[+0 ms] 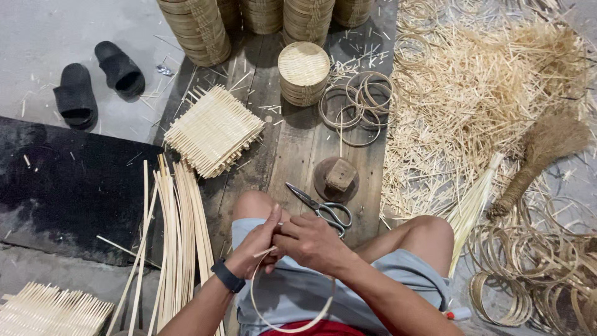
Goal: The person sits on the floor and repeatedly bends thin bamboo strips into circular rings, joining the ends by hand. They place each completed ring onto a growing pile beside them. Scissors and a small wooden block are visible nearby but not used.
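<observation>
Scissors (323, 208) just beyond hands

Ahead of you on the plank floor lie scissors (323, 208), a round wooden block (339, 177) and loose bamboo rings (359, 106). A stack of woven squares (213, 129) sits beside long bamboo strips (180, 236). Black sandals (96, 81) rest far left, a brush broom (541, 152) right.

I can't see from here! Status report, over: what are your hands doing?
Left hand and right hand together, pinching a thin bamboo strip bent into a loop over the lap. Scissors lying just ahead. Nothing blocking.
</observation>
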